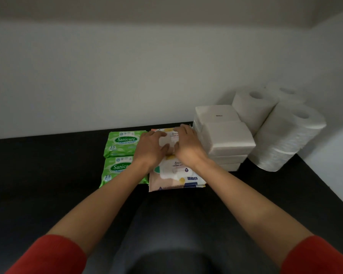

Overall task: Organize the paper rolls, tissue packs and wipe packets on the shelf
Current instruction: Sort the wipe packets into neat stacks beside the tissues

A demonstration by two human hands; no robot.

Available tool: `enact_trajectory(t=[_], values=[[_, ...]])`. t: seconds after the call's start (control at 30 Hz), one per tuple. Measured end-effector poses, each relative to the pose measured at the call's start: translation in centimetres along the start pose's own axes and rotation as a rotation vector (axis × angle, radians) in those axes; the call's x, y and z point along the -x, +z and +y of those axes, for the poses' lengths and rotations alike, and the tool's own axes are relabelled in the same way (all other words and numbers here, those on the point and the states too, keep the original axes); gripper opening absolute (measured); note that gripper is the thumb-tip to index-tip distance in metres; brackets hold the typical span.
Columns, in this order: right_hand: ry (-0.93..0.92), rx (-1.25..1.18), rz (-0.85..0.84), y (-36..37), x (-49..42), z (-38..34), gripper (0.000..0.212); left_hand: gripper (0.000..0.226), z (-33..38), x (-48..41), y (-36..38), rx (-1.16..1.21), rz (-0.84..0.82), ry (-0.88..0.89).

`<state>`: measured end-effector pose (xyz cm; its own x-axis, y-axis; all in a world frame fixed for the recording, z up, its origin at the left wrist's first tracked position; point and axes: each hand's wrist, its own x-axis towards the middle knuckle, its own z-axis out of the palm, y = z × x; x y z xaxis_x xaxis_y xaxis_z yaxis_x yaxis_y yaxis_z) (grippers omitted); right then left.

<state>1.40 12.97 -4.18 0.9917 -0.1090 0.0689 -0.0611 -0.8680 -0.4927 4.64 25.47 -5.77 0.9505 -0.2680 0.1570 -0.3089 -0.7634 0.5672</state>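
- Both hands are lying flat on the rear beige wipe packet, with the fingers looking straight and relaxed, not curled round anything. The left hand is pressing its left half and the right hand its right half, thumbs nearly meeting in the middle.
- That packet is sitting close to the back edge of the shelf. The front beige wipe packet is lying right in front of it. The wrists are covering the seam, so I can't tell if the two are overlapping or just touching.
- Just left of the beige pair, two green ones are lining up front to back: the rear Sanicare packet and the front Sanicare packet.
- Just right, the tissue packs are sitting in a neat stack, looking snug against the beige packets. The paper rolls are standing beyond them in the back right corner, stacked two high.
- My read is that this is the squaring-up step, patting the last wipe packet into its row. Everything's looking grouped by type, so the job's pretty much wrapping up.
- Next move is probably a small nudge to get the rear beige packet level with the green one beside it, then lifting both hands off without dragging it crooked or bumping the tissue stack.
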Motion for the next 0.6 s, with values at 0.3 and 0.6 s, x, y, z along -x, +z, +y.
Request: enact_trajectory(t=[0.3,0.6], values=[[-0.064,0.035,0.284,-6.1,4.2,-1.9,0.049,0.037,4.0,2.4,-2.4,0.100,0.098,0.202],[0.173,-0.056,0.551,-10.6,12.2,1.7,0.043,0.032,11.3,6.7,-2.2,0.333,0.034,0.397]])
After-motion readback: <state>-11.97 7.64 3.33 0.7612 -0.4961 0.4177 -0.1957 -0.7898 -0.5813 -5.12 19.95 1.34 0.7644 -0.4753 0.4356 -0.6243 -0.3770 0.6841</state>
